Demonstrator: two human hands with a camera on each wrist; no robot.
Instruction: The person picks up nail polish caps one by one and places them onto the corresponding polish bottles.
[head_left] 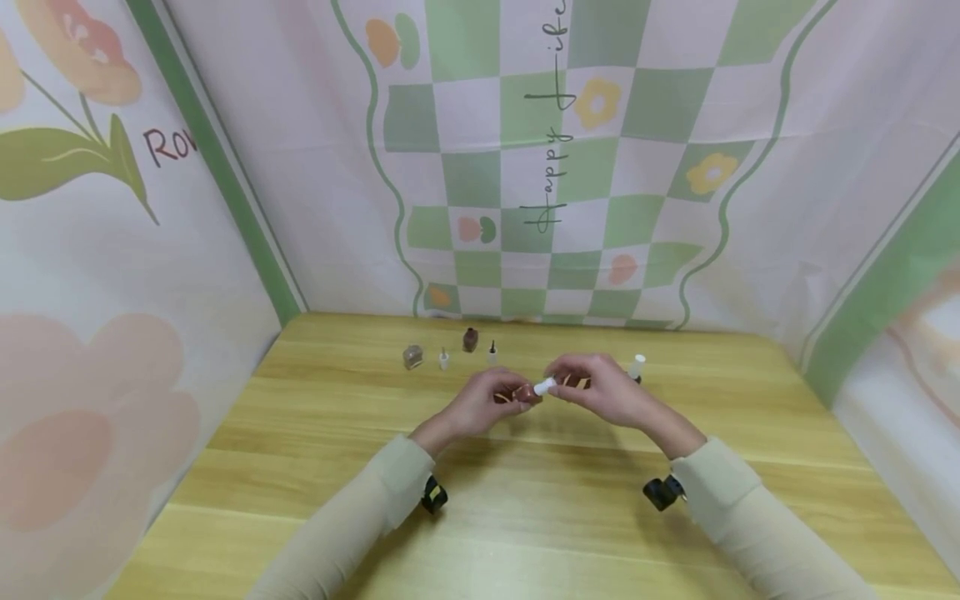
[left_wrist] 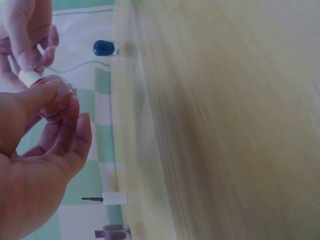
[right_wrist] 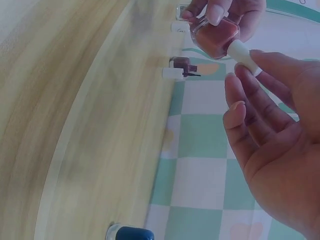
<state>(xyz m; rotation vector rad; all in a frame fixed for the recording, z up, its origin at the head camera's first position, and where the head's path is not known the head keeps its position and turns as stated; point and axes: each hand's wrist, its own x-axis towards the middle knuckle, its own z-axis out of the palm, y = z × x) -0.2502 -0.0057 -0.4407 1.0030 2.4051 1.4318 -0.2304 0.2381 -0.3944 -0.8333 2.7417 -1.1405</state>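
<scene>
My left hand (head_left: 480, 403) pinches the glass body of a reddish-brown nail polish bottle (right_wrist: 216, 37) between thumb and fingers, above the table. The white cap (right_wrist: 243, 56) sits at the bottle's neck, and the thumb and index finger of my right hand (head_left: 603, 390) pinch it. In the head view the bottle lies tilted between both hands, cap toward the right. A dark blue nail polish bottle (left_wrist: 104, 48) with a whitish cap stands beyond my right hand, partly hidden by it in the head view.
Along the back of the wooden table (head_left: 495, 517) stand an uncapped greyish-brown bottle (head_left: 413, 357), a white cap with its brush up (head_left: 444, 359), an uncapped dark mauve bottle (head_left: 470, 339) and another upturned brush cap (head_left: 492, 353). A patterned cloth (head_left: 525, 283) hangs behind.
</scene>
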